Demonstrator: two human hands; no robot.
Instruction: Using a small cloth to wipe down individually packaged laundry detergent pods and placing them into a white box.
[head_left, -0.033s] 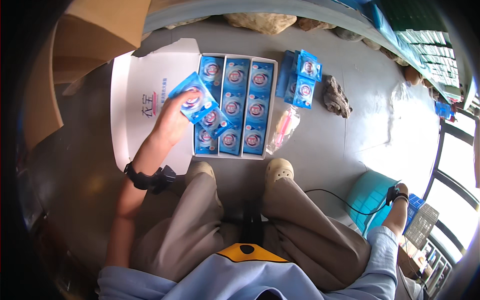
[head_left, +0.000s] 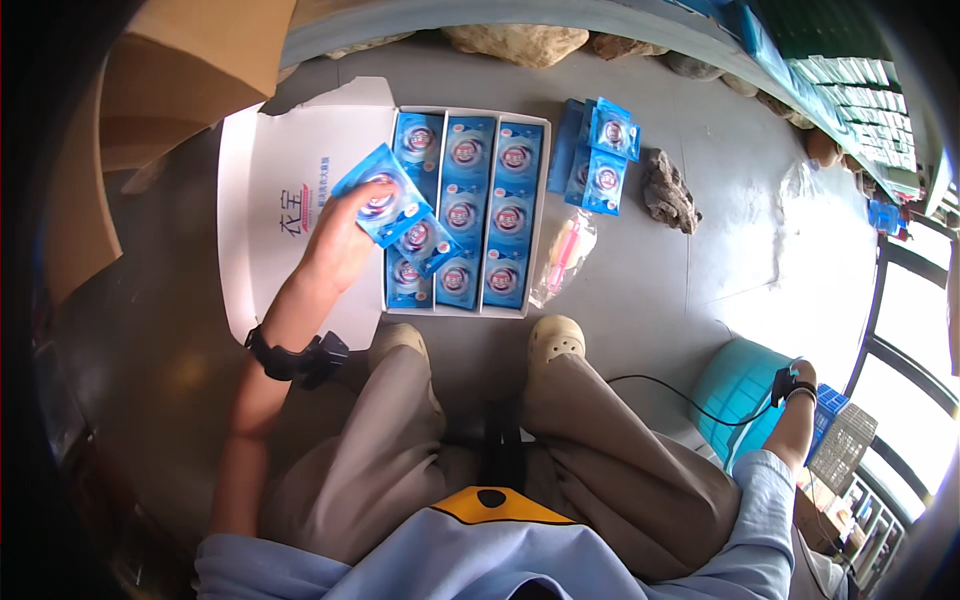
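Note:
My left hand (head_left: 340, 235) is closed on a blue square sachet (head_left: 382, 200), its thumb lying across the front. Under that sachet's lower corner, a second blue sachet (head_left: 425, 243) sits tilted; I cannot tell if the hand grips it too. Both are over the left column of a white cardboard box (head_left: 440, 250) on the floor. Three columns of similar sachets (head_left: 508, 215) fill the box, and its lid (head_left: 255, 220) lies open to the left. Far to the right, my right hand (head_left: 802, 374) is beside a turquoise basket (head_left: 745, 375); its fingers are hidden.
Right of the box lie more blue sachets (head_left: 607, 178), a clear wrapper with a pink item (head_left: 568, 250) and a rough grey rock (head_left: 670, 192). An open brown carton (head_left: 190, 90) stands at the far left. A black cable (head_left: 675, 386) runs to my right wrist.

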